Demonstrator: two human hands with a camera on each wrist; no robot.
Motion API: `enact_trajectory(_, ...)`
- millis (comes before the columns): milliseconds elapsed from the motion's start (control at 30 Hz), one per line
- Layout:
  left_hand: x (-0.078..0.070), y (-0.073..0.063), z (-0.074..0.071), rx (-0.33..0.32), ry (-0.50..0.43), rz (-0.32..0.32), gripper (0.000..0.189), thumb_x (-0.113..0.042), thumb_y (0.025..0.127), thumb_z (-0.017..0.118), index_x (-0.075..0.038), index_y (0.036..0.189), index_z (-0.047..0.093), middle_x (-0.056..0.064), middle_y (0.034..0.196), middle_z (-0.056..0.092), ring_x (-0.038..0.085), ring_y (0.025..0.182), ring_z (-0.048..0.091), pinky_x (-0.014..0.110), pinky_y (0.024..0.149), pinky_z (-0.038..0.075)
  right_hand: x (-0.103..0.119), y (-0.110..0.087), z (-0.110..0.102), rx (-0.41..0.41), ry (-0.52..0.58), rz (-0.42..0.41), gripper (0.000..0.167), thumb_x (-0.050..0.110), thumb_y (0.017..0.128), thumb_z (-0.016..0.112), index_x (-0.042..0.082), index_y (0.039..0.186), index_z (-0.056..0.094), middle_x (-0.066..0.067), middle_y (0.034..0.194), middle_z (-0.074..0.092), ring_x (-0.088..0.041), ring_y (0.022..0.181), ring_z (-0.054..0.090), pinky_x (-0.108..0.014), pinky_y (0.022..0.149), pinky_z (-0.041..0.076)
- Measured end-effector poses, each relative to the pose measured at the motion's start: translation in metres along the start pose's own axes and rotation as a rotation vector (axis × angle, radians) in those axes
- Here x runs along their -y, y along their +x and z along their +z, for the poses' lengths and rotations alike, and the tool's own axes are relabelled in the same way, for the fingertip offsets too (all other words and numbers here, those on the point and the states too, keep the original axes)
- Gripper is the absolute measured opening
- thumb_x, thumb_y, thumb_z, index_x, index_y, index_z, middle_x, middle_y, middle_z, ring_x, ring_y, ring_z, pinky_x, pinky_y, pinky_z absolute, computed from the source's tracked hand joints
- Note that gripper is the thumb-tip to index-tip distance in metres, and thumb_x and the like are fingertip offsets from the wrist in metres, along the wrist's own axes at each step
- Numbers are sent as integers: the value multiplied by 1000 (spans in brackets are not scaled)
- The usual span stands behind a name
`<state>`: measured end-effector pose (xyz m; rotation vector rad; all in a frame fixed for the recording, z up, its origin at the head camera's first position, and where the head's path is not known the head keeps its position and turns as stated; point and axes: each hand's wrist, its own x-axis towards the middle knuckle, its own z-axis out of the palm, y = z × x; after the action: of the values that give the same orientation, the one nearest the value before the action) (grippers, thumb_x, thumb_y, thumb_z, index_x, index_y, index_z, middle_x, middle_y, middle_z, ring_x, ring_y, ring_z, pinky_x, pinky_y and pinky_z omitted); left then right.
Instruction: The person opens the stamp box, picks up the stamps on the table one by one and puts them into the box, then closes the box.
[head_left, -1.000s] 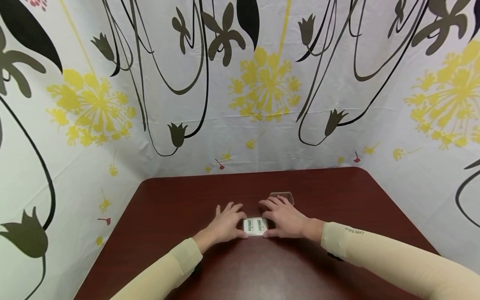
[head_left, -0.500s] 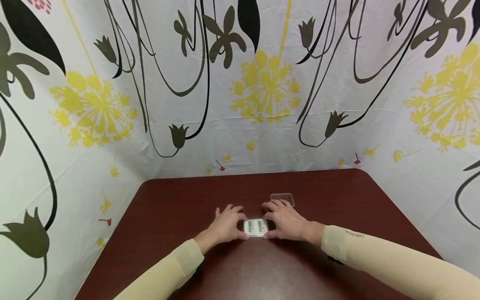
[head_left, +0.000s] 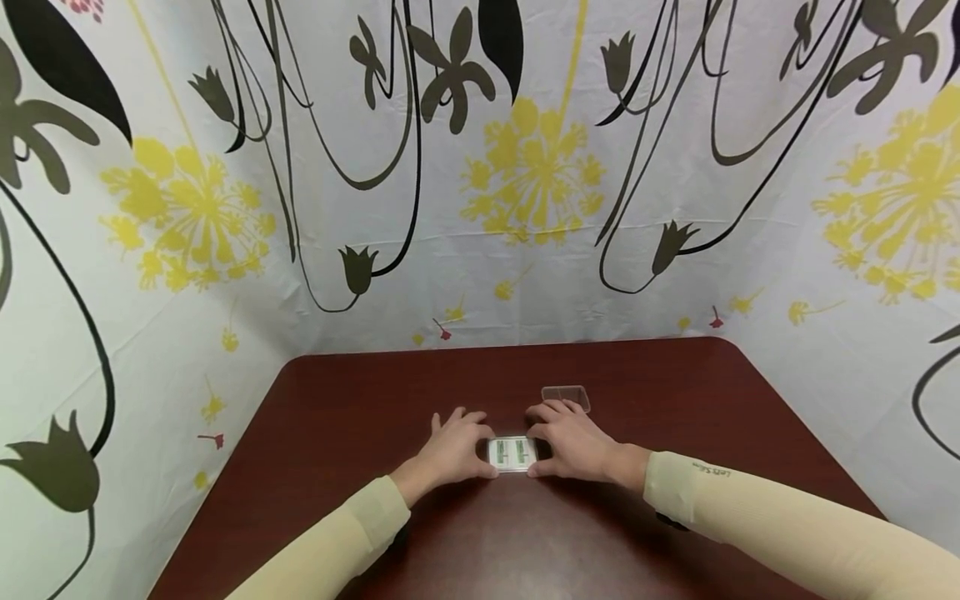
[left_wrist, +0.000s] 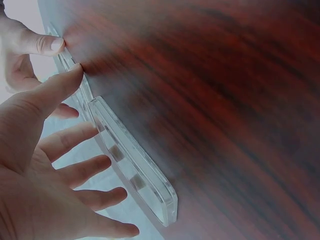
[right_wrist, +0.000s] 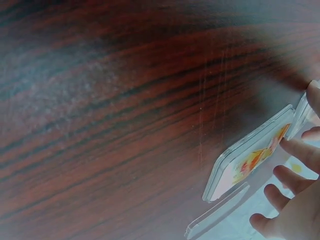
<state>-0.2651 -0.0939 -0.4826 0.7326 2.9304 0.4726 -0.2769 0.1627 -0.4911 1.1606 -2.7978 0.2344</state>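
Observation:
A small clear plastic case [head_left: 513,454], with a white face bearing green print, lies on the table between both hands. At its left end my left hand [head_left: 450,450] grips the corners between thumb and index finger, the other fingers spread. My right hand [head_left: 576,443] holds the right end likewise. Just beyond the right fingers is an open clear plastic box [head_left: 566,392], its near side partly hidden. The left wrist view shows a clear tray-like piece [left_wrist: 132,160] past the fingertips. In the right wrist view a clear piece [right_wrist: 250,159] shows an orange and yellow patch.
The dark red wooden table [head_left: 405,383] has rounded far corners. A white cloth [head_left: 465,283] printed with flowers hangs behind it and along both sides. Another clear flat piece [right_wrist: 217,215] appears low in the right wrist view.
Over the last second the right fingers draw back slightly, uncovering a little more of the clear box. The case and the left hand stay put; the head view shifts a little.

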Motion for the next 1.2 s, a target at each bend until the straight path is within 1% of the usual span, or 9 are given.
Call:
enact_trajectory(133, 0, 0, -1, 7, 8, -4, 49, -46, 77, 85, -22, 119, 74, 9, 150, 49, 45, 143, 32, 78, 104, 18, 1, 0, 0, -1, -6, 0, 57, 63, 82, 73, 18, 118, 73, -6, 141, 53, -31, 131, 46, -61, 104, 34)
enact_trajectory(267, -1, 0, -1, 17, 28, 6, 51, -46, 79, 85, -21, 121, 73, 8, 151, 48, 44, 143, 32, 77, 105, 18, 1, 1, -1, -6, -13, 1, 56, 62, 82, 75, 18, 116, 73, -6, 138, 55, -31, 130, 47, -61, 103, 35)
enact_trajectory(467, -2, 0, -1, 16, 50, 11, 53, -47, 79, 84, -20, 123, 73, 8, 150, 49, 42, 143, 33, 77, 105, 18, 2, 3, -5, -2, -41, 11, 58, 63, 77, 79, 19, 114, 74, -7, 134, 56, -33, 126, 49, -65, 101, 34)
enact_trajectory(600, -4, 1, -2, 16, 61, 12, 60, -50, 78, 84, -19, 127, 71, 9, 151, 48, 39, 143, 34, 77, 105, 19, 2, 5, -13, 30, -6, 34, 63, 62, 73, 82, 19, 117, 73, -7, 134, 56, -33, 126, 49, -67, 102, 32)
enact_trajectory(700, -6, 2, -6, 14, 56, 16, 66, -52, 78, 83, -17, 133, 67, 9, 151, 46, 38, 143, 34, 77, 106, 18, 0, 6, -20, 41, 24, 38, 63, 60, 72, 84, 20, 119, 73, -6, 134, 57, -34, 128, 48, -67, 102, 31)
enact_trajectory(900, -12, 7, -18, -22, 23, 24, 67, -53, 84, 78, -19, 139, 62, 9, 153, 44, 39, 145, 31, 76, 107, 17, -8, 4, -32, 9, 54, 0, 57, 54, 77, 83, 18, 120, 72, -8, 133, 58, -38, 134, 45, -68, 103, 31)
enact_trajectory(1067, -19, 13, -24, -47, 11, 35, 69, -55, 86, 75, -20, 143, 58, 8, 155, 42, 38, 146, 30, 75, 107, 18, -14, 3, -39, 11, 35, 3, 58, 54, 80, 80, 18, 125, 70, -8, 137, 56, -35, 130, 47, -68, 102, 31)
enact_trajectory(1200, -28, 23, -27, -69, -10, 45, 72, -56, 86, 74, -21, 146, 55, 7, 156, 40, 36, 146, 29, 75, 107, 18, -19, 1, -44, -5, 36, 8, 58, 52, 81, 81, 17, 126, 70, -8, 136, 57, -34, 127, 48, -68, 101, 32)
